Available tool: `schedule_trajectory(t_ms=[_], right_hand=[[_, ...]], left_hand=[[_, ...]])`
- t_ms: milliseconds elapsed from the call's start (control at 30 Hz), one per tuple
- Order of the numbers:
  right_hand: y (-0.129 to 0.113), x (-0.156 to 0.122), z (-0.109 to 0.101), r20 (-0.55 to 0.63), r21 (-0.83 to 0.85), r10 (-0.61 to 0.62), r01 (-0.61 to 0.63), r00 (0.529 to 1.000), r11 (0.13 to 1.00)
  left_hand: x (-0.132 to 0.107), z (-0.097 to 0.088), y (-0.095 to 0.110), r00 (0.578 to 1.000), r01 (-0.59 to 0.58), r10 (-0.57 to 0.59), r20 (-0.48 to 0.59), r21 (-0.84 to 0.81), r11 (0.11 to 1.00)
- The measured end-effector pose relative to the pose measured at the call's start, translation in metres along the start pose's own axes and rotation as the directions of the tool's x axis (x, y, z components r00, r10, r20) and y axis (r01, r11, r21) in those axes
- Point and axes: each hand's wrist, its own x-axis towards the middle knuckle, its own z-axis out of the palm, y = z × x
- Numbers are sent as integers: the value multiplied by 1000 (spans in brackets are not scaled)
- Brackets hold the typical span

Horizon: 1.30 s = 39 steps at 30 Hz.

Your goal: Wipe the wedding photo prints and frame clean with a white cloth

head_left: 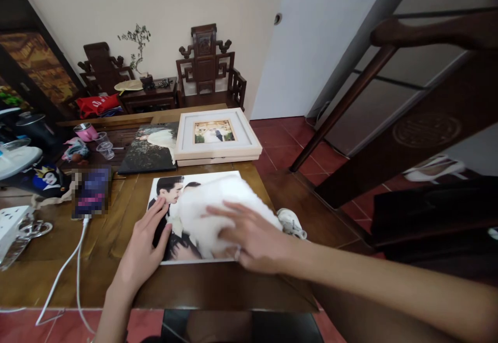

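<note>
A photo panel (182, 252) showing a couple lies flat on the wooden table (194, 291) in front of me. My left hand (143, 242) rests on its left edge, fingers stretched out and lying flat. Across the panel's right half spreads a white fluffy cloth (233, 190), covering much of the picture. My right hand (252, 236) presses on this cloth and grips it, its fingers slightly smeared by motion. A ring shows on that hand.
Behind the panel lie stacked white picture frames (218, 153) and a dark photo panel (148, 156). To the left are a phone (92, 192) on a white cable (80, 249), a power strip (13, 223) and cups. A wooden chair (389, 140) stands at right.
</note>
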Motion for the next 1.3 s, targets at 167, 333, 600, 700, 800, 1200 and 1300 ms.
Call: schedule_trajectory(t_ms=[167,333,600,700,800,1200,1300], right_hand=[[18,-2,-8,-138,-132,233,-251,963,959],[-29,-4,-12,200,-200,204,-163,958,966],[-60,11,-10,384,-76,55,-28,922,997],[-21,22,-17,240,-96,139,-119,961,988],[20,36,-31,140,-170,200,-175,970,970],[-16,11,-42,182,-181,285,-253,941,950],[-47,-1,-53,381,-117,333,-313,862,943]], left_hand=[[0,-1,3,1000,-4,4,-19,0,1000],[1,0,3,1000,3,-4,-16,-3,1000],[1,-1,3,1000,3,-3,2,-1,1000],[1,-2,3,1000,9,-8,6,-9,1000],[3,-3,4,1000,22,-23,-13,-42,999],[4,-2,6,1000,13,-14,-9,-72,997],[3,-3,7,1000,20,-20,-7,-74,997]])
